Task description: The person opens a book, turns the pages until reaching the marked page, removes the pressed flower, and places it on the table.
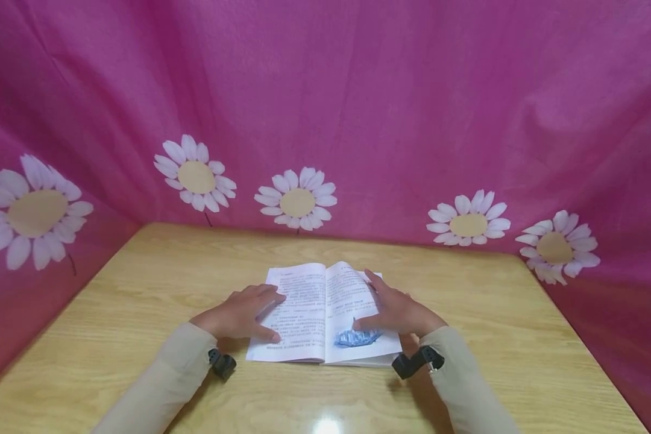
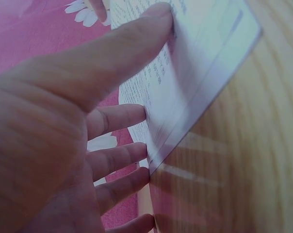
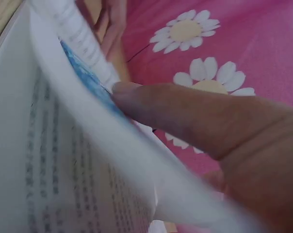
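An open book [image 1: 304, 313] with printed pages lies on the table, a blue picture [image 1: 358, 337] low on its right page. My left hand [image 1: 246, 313] rests on the left page's outer side, thumb on the print and fingers spread near the edge. In the left wrist view, the fingertips [image 2: 137, 112] touch that edge. My right hand [image 1: 401, 307] is at the right page, its straight thumb touching the paper by the picture. That page bows up off the one below, its raised leaf [image 3: 88, 126] filling much of the right wrist view. Most right fingers are hidden there.
The wooden table [image 1: 168, 271] carries the book near its middle. A pink cloth [image 1: 358, 108] with white daisies hangs behind it and along both sides. A black wrist camera [image 1: 222, 363] is strapped to the left wrist, another [image 1: 412, 363] to the right.
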The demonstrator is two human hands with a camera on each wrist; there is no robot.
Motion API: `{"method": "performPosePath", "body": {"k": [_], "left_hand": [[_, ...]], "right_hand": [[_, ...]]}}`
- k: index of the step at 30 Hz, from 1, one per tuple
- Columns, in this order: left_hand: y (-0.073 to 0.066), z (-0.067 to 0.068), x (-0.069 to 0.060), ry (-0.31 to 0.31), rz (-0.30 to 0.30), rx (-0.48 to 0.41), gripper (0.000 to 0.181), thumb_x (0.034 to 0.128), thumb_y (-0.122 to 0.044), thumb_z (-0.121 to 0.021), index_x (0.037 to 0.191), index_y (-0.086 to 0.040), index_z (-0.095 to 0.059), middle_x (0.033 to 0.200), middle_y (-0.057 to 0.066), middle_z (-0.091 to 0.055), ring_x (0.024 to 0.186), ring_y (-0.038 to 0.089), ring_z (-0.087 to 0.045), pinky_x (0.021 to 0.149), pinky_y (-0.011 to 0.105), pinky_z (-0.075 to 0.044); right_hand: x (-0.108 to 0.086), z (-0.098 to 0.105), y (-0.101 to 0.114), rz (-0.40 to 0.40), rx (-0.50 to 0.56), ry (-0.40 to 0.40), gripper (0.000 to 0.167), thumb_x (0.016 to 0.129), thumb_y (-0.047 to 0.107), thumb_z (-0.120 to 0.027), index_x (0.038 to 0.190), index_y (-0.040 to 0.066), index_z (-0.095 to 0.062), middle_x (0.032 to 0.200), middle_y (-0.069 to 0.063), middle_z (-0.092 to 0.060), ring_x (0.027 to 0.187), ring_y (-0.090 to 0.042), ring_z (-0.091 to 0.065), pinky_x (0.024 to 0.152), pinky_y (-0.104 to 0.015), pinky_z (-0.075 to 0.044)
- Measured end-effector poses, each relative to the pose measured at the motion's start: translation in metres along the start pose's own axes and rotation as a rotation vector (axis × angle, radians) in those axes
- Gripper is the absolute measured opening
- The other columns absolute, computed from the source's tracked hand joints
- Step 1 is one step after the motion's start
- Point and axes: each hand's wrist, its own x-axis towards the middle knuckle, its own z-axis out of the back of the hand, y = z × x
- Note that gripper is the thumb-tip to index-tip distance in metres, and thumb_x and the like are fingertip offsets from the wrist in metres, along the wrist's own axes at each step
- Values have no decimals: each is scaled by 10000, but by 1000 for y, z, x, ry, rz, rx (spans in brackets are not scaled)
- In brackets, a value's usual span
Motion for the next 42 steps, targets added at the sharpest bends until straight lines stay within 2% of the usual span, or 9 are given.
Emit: {"method": "performPosePath", "body": {"k": [6, 12, 18, 24, 28, 32, 35, 38, 42], "left_hand": [[-1, 1, -2, -1, 4, 3, 846, 751, -510, -774, 1449, -162, -445, 1552, 117, -295, 1423, 335, -236, 1122, 569, -185], [-1, 2, -4, -3, -22, -8, 830, 763, -484, -772, 1444, -139, -446, 1545, 127, -304, 1418, 345, -238, 1114, 582, -187], [0, 0, -3, 2, -24, -11, 829, 765, -493, -768, 1444, -141, -448, 1545, 122, -306, 1418, 344, -240, 1112, 583, -191], [-1, 0, -3, 0, -21, -16, 829, 762, -485, -773, 1444, -146, -445, 1547, 117, -301, 1417, 338, -238, 1113, 580, -188], [-2, 1, -2, 2, -17, -12, 832, 763, -487, -772, 1447, -146, -440, 1551, 124, -293, 1420, 342, -234, 1117, 578, -186], [-2, 2, -2, 1, -26, -8, 834, 767, -484, -771, 1445, -131, -437, 1545, 138, -298, 1413, 352, -242, 1111, 584, -192], [-2, 2, -2, -3, -17, -6, 836, 764, -479, -775, 1448, -140, -435, 1541, 124, -307, 1412, 340, -246, 1115, 574, -193], [-4, 2, -3, -11, 8, -18, 833, 758, -469, -784, 1447, -152, -441, 1548, 128, -287, 1414, 345, -233, 1111, 581, -203], [-8, 2, -6, -22, 53, -55, 826, 742, -455, -804, 1438, -170, -463, 1552, 154, -256, 1409, 364, -222, 1095, 596, -236]], "right_hand": [[-3, 6, 6, 50, 134, -32, 985, 830, 584, -660, 1558, 205, -118, 1530, -127, -345, 1358, -346, -379, 1074, -604, -277], [-8, 12, 17, 9, 260, -112, 777, 925, 694, -354, 1548, 273, -160, 1536, -110, -338, 1427, -361, -239, 1091, -651, -168], [-10, 11, 24, 75, 354, -177, 579, 1019, 468, -372, 1531, 250, -211, 1496, -87, -408, 1409, -329, -295, 1107, -614, -186], [-8, 6, 24, 205, 239, -244, 690, 957, 200, -583, 1529, 177, -197, 1431, -126, -488, 1356, -333, -395, 1080, -578, -291], [-8, 5, 25, 239, 159, -291, 816, 882, 235, -671, 1530, 133, -185, 1472, -175, -419, 1360, -367, -373, 1080, -567, -298], [-8, 3, 27, 197, 132, -306, 950, 835, 338, -732, 1548, 129, -140, 1565, -151, -251, 1420, -352, -256, 1101, -567, -256], [-7, 0, 28, 141, 108, -258, 957, 818, 406, -745, 1546, 142, -181, 1573, -113, -248, 1433, -324, -236, 1105, -562, -252], [-8, -4, 28, 142, 43, -170, 810, 824, 444, -728, 1482, 134, -373, 1485, -100, -419, 1379, -312, -354, 1081, -544, -316], [-10, -11, 28, 273, -34, -78, 604, 844, 442, -711, 1328, 107, -576, 1323, -96, -587, 1271, -292, -494, 1034, -491, -390]]}}
